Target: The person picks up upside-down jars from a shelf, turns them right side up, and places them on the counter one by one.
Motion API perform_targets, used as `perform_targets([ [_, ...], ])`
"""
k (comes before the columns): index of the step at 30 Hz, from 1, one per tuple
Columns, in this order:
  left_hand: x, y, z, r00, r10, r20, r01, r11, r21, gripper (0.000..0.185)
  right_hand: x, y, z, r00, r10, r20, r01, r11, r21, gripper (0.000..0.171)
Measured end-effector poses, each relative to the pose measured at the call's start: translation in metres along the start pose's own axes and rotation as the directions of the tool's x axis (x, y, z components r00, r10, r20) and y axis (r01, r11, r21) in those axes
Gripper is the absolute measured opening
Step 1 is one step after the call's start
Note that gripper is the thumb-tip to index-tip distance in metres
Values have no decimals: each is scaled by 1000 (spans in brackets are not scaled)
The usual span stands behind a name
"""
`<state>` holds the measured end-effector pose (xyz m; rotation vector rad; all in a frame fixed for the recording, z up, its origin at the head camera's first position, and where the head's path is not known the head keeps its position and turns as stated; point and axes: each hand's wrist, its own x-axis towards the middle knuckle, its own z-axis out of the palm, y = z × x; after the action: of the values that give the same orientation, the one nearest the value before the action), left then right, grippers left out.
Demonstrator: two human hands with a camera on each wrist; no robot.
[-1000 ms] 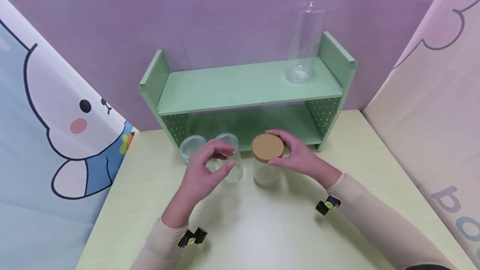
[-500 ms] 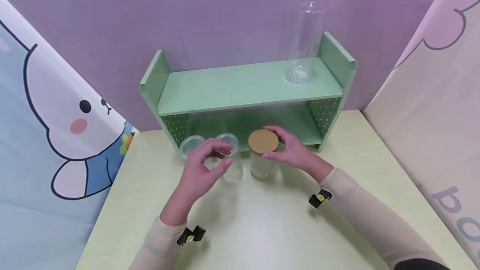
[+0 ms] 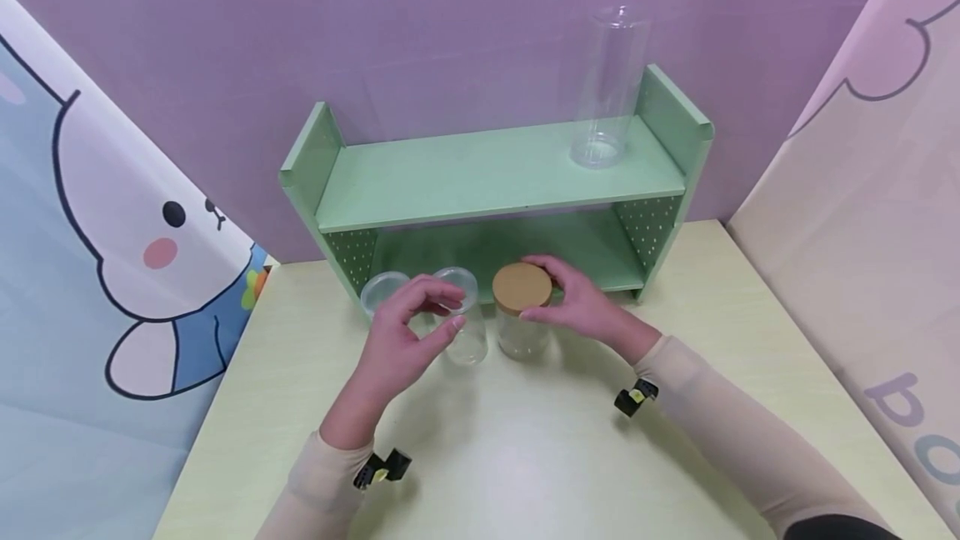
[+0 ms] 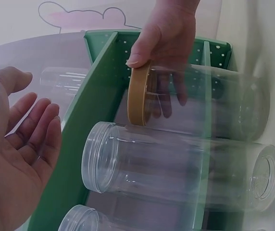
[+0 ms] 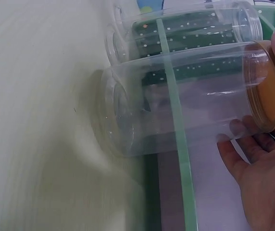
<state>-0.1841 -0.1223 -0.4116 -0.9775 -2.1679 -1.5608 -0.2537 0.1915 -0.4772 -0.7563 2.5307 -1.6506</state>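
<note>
My right hand (image 3: 581, 302) grips a clear jar (image 3: 522, 338) at its brown lid (image 3: 522, 287), thumb in front and fingers behind. The jar stands upright on the table before the shelf. Just left of it is a second clear jar (image 3: 469, 342) with a clear lid. A third clear-lidded jar (image 3: 384, 286) stands further left, partly hidden behind my left hand (image 3: 397, 348). That hand hovers in front of these two jars with loosely curved fingers. In the left wrist view the left palm (image 4: 7, 168) faces up with nothing in it, apart from the jars.
A green two-tier shelf (image 3: 450, 177) stands behind the jars. On its upper board, at the right, is a tall clear jar (image 3: 611, 82). The pale table (image 3: 510, 473) spreads out in front. A purple backdrop (image 3: 450, 32) hangs behind, with printed cloths at both sides.
My right hand has shifted left with the brown-lidded jar, bringing it closer to the middle jar. The left hand has barely moved.
</note>
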Motion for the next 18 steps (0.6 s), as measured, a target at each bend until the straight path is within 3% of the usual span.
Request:
perform_targets([
  [18,0,0,0,1000,22,2,-22,1000,-5,25,-3,7,6,1000,0,14,0,1000,10,88],
])
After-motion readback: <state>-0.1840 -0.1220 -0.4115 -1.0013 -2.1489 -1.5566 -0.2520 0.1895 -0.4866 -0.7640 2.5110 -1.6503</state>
